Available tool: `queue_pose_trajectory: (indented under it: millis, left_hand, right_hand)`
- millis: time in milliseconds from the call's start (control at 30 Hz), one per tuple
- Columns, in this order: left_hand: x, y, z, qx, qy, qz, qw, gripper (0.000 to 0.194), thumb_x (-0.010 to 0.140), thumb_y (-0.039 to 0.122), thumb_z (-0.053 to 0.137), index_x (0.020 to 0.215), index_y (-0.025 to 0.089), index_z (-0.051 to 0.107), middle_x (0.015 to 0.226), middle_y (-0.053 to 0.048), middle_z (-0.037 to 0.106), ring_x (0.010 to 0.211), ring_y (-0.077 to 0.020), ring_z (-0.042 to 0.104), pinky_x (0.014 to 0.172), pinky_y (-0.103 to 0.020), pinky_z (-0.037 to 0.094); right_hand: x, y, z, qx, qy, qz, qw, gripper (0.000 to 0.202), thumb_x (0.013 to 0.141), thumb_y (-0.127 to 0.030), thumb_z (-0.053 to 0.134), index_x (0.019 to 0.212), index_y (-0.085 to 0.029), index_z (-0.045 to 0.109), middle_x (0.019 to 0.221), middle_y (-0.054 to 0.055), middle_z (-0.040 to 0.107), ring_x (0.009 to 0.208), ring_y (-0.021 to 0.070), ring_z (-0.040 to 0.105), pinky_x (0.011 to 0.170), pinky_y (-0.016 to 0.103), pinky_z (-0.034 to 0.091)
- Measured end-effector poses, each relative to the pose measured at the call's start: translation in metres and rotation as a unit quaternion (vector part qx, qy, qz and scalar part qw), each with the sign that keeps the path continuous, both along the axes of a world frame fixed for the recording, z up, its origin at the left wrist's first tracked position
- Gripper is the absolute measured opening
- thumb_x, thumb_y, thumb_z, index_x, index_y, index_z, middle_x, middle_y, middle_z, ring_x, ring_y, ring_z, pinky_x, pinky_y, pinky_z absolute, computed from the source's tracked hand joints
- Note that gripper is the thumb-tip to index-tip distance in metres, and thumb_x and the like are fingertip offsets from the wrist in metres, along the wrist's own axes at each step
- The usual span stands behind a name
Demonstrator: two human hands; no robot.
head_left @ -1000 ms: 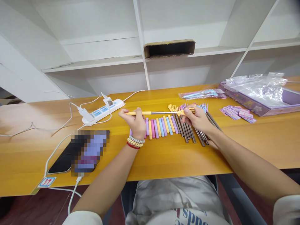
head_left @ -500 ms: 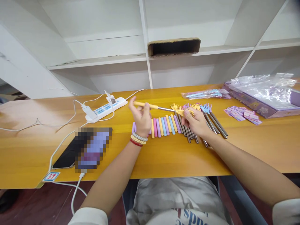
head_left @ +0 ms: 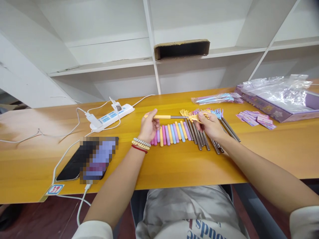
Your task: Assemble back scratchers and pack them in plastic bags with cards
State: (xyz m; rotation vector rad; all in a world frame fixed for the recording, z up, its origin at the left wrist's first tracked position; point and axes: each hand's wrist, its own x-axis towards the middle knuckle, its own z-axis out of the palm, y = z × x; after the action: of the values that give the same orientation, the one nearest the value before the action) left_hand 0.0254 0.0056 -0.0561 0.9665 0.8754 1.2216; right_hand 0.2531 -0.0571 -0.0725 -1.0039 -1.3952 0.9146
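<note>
A yellow back scratcher (head_left: pixel 163 117) with a short metal rod spans the gap between my hands, lying nearly level above the table. My left hand (head_left: pixel 149 126) is closed around its yellow handle end. Its claw-shaped yellow head is gripped by my right hand (head_left: pixel 209 125). Below lies a row of pastel handle sleeves (head_left: pixel 170 133) in yellow, pink, purple and blue. Beside them, partly hidden under my right hand, are several metal rods (head_left: pixel 199 142) with coloured claw heads (head_left: pixel 184 114).
Bagged back scratchers (head_left: pixel 216 98) lie behind, with printed cards (head_left: pixel 255 119) and a purple box (head_left: pixel 271 111) of plastic bags to the right. At left are a power strip (head_left: pixel 112 117), cables and two phones (head_left: pixel 72 162). A cardboard box (head_left: pixel 181 50) sits on the white shelf.
My left hand has lowered slightly and its fingers have closed further around the handle. The back scratcher has tipped from slanting to nearly level, its metal section appearing a little shorter.
</note>
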Motion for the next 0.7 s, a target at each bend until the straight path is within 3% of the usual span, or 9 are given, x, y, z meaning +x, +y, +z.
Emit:
queue_pose_trajectory:
  millis: [100, 167, 333, 467, 600, 700]
  left_hand:
    - [0.006, -0.008, 0.001, 0.003, -0.042, -0.083, 0.996, 0.029, 0.069, 0.042, 0.066, 0.078, 0.018, 0.052, 0.042, 0.009, 0.042, 0.030, -0.0036, 0.031, 0.033, -0.018, 0.023]
    - [0.008, -0.012, 0.003, 0.025, -0.051, -0.085, 0.995, 0.024, 0.069, 0.036, 0.067, 0.072, 0.017, 0.053, 0.038, 0.009, 0.038, 0.028, -0.0026, 0.026, 0.031, -0.017, 0.018]
    - [-0.012, -0.003, 0.016, 0.057, -0.091, 0.007, 0.994, 0.018, 0.072, 0.030, 0.061, 0.064, 0.016, 0.053, 0.035, 0.009, 0.035, 0.026, -0.0025, 0.022, 0.028, -0.017, 0.013]
    - [-0.050, 0.014, 0.030, 0.081, -0.131, 0.095, 0.983, 0.020, 0.077, 0.022, 0.051, 0.058, 0.016, 0.049, 0.033, 0.009, 0.031, 0.025, -0.0025, 0.020, 0.028, -0.018, 0.011]
    - [-0.082, 0.024, 0.036, 0.087, -0.128, 0.141, 0.978, 0.023, 0.082, 0.020, 0.045, 0.060, 0.016, 0.049, 0.032, 0.009, 0.030, 0.025, -0.0027, 0.019, 0.029, -0.018, 0.010]
    - [-0.106, 0.028, 0.036, 0.095, -0.160, 0.191, 0.964, 0.024, 0.083, 0.018, 0.042, 0.059, 0.016, 0.044, 0.033, 0.010, 0.030, 0.026, -0.0020, 0.019, 0.030, -0.018, 0.010]
  right_hand:
    - [-0.005, 0.001, -0.003, -0.009, -0.010, 0.032, 0.999, 0.046, 0.086, -0.057, 0.045, 0.061, -0.018, 0.047, 0.046, -0.003, 0.050, 0.036, 0.0069, 0.042, 0.037, 0.021, 0.030]
    - [-0.006, 0.001, -0.001, -0.015, -0.028, 0.057, 0.998, 0.046, 0.086, -0.057, 0.045, 0.061, -0.018, 0.048, 0.048, -0.003, 0.051, 0.036, 0.0067, 0.042, 0.037, 0.021, 0.030]
    - [0.025, 0.005, 0.014, 0.022, -0.052, 0.011, 0.998, 0.044, 0.083, -0.053, 0.054, 0.057, -0.018, 0.049, 0.044, -0.003, 0.048, 0.036, 0.0059, 0.038, 0.037, 0.022, 0.027]
    - [0.084, 0.014, 0.022, 0.048, 0.074, -0.081, 0.993, 0.036, 0.070, -0.046, 0.071, 0.058, -0.018, 0.052, 0.039, -0.004, 0.043, 0.033, 0.0068, 0.036, 0.035, 0.023, 0.020]
    - [0.133, 0.018, 0.023, 0.032, 0.126, -0.117, 0.985, 0.037, 0.053, -0.040, 0.083, 0.057, -0.016, 0.055, 0.043, -0.003, 0.044, 0.033, 0.0063, 0.036, 0.037, 0.024, 0.017]
    - [0.160, 0.012, 0.023, 0.050, 0.164, -0.181, 0.969, 0.041, 0.053, -0.033, 0.082, 0.048, -0.018, 0.044, 0.041, -0.004, 0.037, 0.033, 0.0039, 0.031, 0.039, 0.025, 0.012]
